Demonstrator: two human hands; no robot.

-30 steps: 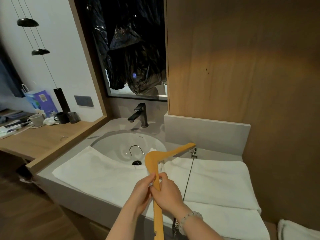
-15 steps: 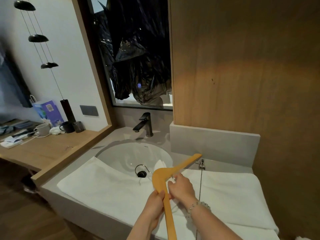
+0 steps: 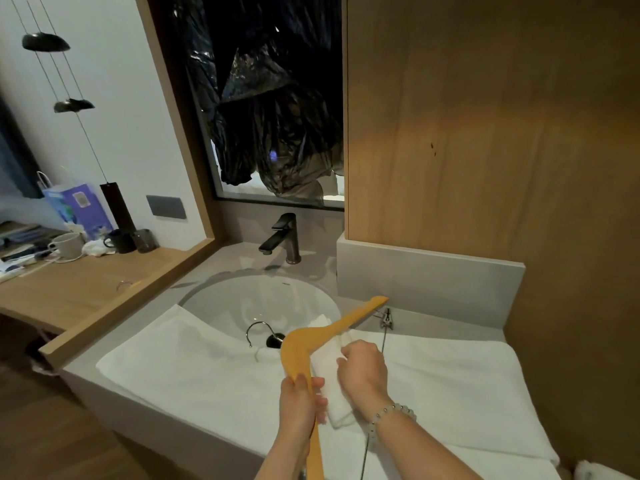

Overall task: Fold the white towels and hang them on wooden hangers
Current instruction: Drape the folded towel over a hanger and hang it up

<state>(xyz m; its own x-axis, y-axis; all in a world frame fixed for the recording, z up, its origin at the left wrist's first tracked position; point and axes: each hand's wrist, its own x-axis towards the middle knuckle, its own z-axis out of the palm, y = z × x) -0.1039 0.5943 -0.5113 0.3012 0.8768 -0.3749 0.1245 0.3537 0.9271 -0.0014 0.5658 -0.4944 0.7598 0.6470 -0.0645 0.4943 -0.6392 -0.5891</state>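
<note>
"Since both hands are in view, what does each one hold?"

"The left hand (image 3: 300, 400) is wrapped round the near arm of the orange-yellow wooden hanger (image 3: 331, 331), held above the grey counter (image 3: 221, 262). Its far arm points up and right, and its silver metal hook (image 3: 255, 330) hangs over the round white sink basin (image 3: 239, 299)."

"And the right hand (image 3: 363, 370)?"

"Fingers curled, pinching the small folded white towel (image 3: 338, 407) just right of the hanger's bend (a narrow strip running between the two hands)."

"Other towels?"

"Two lie flat on the counter: the large white towel on the left (image 3: 173, 362), draped over the basin's near rim, and the large white towel on the right (image 3: 453, 375). A thin metal rod with a clip (image 3: 384, 337) runs near the hanger's far tip. A black tap (image 3: 283, 237) stands at the basin's far side."
</note>
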